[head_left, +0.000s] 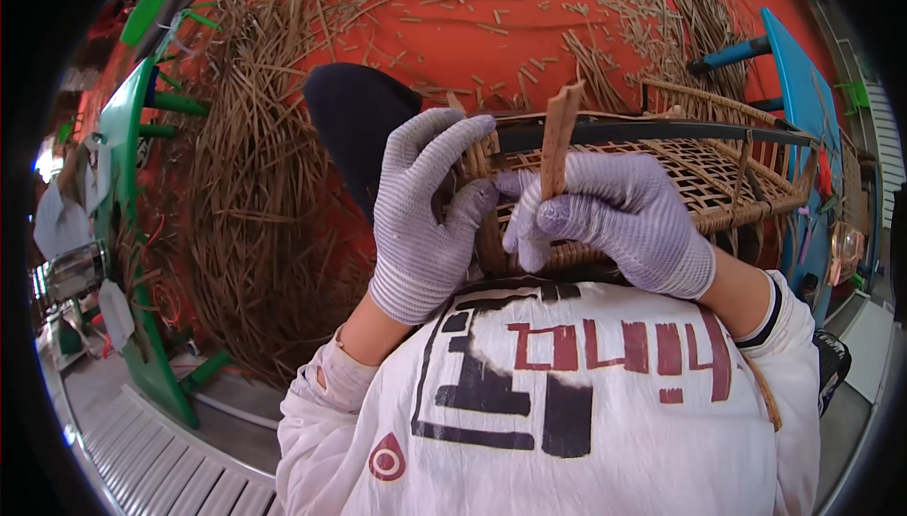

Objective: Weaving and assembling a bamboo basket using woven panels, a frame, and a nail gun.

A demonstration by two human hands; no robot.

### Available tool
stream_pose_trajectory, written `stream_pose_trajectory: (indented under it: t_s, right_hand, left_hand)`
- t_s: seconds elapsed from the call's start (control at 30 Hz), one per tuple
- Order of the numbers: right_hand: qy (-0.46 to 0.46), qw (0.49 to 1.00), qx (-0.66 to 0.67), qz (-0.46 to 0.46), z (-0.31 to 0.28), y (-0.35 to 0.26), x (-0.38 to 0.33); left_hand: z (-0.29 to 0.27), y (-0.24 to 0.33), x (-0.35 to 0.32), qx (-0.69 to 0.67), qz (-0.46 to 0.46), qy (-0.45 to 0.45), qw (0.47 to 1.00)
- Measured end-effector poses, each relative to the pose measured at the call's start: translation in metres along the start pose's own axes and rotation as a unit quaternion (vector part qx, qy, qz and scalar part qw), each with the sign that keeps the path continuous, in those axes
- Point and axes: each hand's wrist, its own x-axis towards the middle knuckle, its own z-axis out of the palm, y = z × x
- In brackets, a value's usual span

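A woven basket (pixel 688 174) of tan and brown strips lies across my lap, its open lattice and dark frame bar (pixel 652 132) stretching off to the right. Striped white-and-purple knit gloves cover both hands. My left hand (pixel 416 218) is closed on the basket's wrapped left end, thumb and fingers around it. Between the thumb and curled fingers of my right hand (pixel 619 218), a flat brown strip (pixel 559 133) is pinched, its free end pointing up past the frame bar. The fingertips of both hands nearly meet at the wrapped corner, and the strip's lower part is hidden there.
Long loose brown strips (pixel 260 195) lie in a heap on the red floor sheet (pixel 453 20) at left, with short offcuts scattered farther off. A green table on its side (pixel 128 166) stands left. At right is a blue one (pixel 794 81). My dark-clad knee (pixel 354 124) rises beyond my left hand.
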Motion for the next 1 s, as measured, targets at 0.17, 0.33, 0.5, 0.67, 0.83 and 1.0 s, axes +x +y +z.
stream_pose_trajectory:
  t_s: [0.17,0.33,0.5,0.67,0.83,1.0]
  right_hand:
    - [0.011,0.969,-0.168,-0.179,-0.012,-0.025,0.030]
    - [0.089,0.917,-0.356,-0.159,-0.032,-0.036,0.066]
    - [0.083,0.952,-0.293,-0.024,-0.036,-0.052,0.092]
    - [0.029,0.911,-0.342,-0.229,-0.011,-0.049,0.086]
    - [0.129,0.907,-0.353,-0.189,-0.013,-0.043,0.085]
    - [0.100,0.922,-0.360,-0.106,-0.045,-0.021,0.109]
  left_hand:
    - [-0.002,0.003,0.007,0.062,0.008,-0.004,0.998]
    - [0.004,0.004,0.014,0.117,0.035,0.038,0.992]
    - [0.008,0.006,0.022,0.106,0.020,0.050,0.993]
    - [0.013,0.003,0.018,0.145,0.027,0.087,0.985]
    - [0.015,0.004,0.015,0.124,0.022,0.109,0.986]
    - [0.024,0.000,0.017,0.084,0.035,0.139,0.986]
